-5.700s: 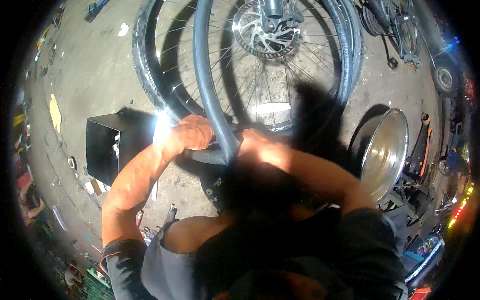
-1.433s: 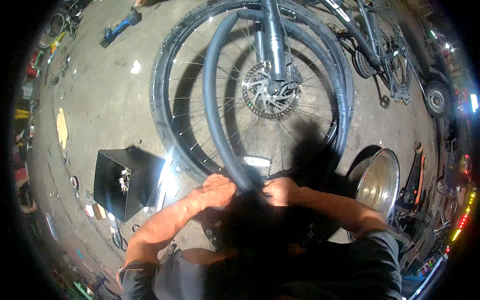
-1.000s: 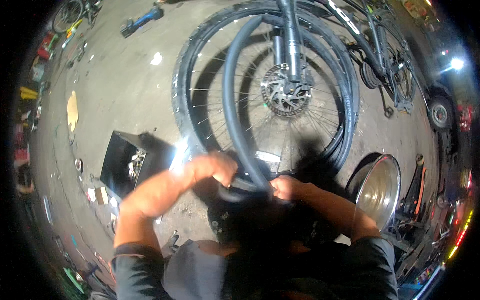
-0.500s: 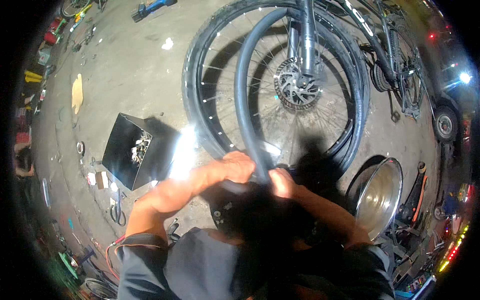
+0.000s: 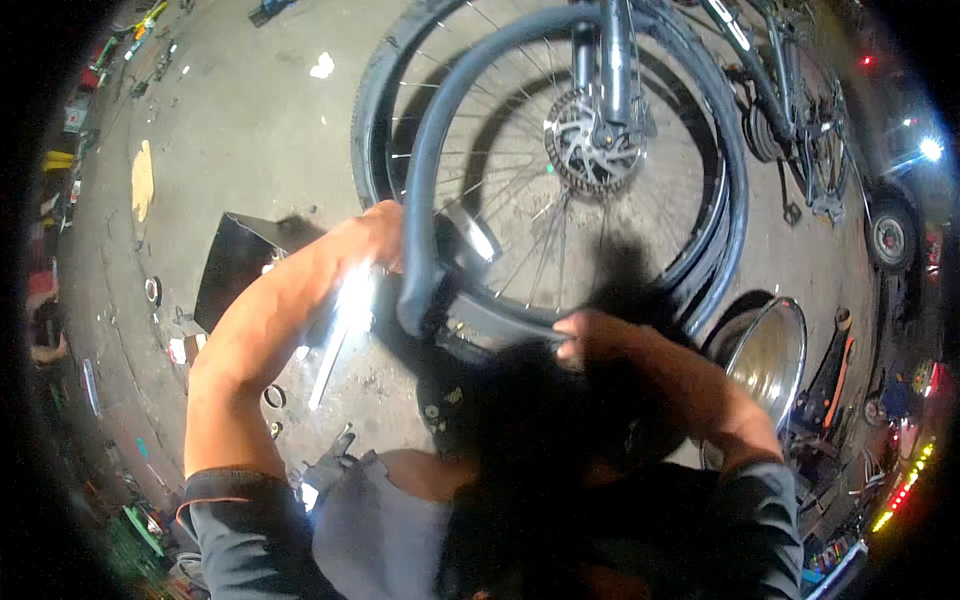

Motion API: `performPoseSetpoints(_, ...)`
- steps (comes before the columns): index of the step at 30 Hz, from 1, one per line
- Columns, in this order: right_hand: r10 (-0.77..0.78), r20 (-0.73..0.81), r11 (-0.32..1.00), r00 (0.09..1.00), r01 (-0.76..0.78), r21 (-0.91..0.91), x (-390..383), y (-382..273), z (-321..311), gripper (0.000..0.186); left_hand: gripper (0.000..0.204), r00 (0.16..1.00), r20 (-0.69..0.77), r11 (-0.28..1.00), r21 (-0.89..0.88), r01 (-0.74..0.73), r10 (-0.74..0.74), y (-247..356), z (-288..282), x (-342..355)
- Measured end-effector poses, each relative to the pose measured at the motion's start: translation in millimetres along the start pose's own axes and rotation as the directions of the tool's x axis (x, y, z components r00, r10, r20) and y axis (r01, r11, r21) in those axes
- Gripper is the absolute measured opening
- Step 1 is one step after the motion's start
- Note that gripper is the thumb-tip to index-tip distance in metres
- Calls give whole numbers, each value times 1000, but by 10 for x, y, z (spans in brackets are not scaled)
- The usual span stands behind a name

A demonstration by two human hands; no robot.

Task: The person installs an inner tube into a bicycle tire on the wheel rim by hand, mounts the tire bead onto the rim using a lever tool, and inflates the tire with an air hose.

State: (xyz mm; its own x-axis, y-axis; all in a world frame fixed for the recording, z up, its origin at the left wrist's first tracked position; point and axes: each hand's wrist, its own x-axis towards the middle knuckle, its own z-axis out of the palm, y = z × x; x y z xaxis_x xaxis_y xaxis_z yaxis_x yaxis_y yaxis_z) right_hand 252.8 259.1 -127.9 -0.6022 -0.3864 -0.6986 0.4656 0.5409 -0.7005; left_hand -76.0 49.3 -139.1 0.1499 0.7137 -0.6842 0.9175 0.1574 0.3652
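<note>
A bicycle wheel (image 5: 560, 225) with a disc brake rotor (image 5: 595, 145) stands in front of me, held in a fork (image 5: 615, 70). A thick grey inner tube (image 5: 425, 160) loops over it, outside the rim on the left, its lower end bent near the tyre. My left hand (image 5: 383, 235) is at the wheel's left side, against the tyre (image 5: 373, 130); the tube hides its fingers, so its grip cannot be made out. My right hand (image 5: 592, 338) is closed on the tyre's dark edge at the bottom of the wheel. Shadow covers the lower tyre.
A black box (image 5: 235, 265) lies left of my left forearm. On the right are a shiny metal bowl (image 5: 770, 350) and an orange-and-black tool (image 5: 838, 380). The bike frame (image 5: 765, 90) extends back right. Scissors and small parts are scattered on the floor (image 5: 250, 130).
My left hand has moved up and left along the wheel, away from my right hand. The tube's near part has shifted left, and my right hand has moved slightly right.
</note>
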Motion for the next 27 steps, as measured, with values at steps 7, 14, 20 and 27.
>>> performPoseSetpoints(7,-282,-381,952,881,207,-225,310,-3,296,12,26,970,183,973,137,-186,160,1347,-161,19)
performPoseSetpoints(14,28,-335,1000,942,-22,22,561,-1182,66,38,18,955,-168,969,33,-244,246,820,64,-109)
performPoseSetpoints(20,113,-45,931,993,-122,-344,-147,-60,-81,34,23,930,-260,957,-53,-284,262,177,69,-220)
performPoseSetpoints(27,134,-149,774,980,-198,-602,-371,47,-72,24,37,957,-139,958,-102,-268,253,325,434,-113)
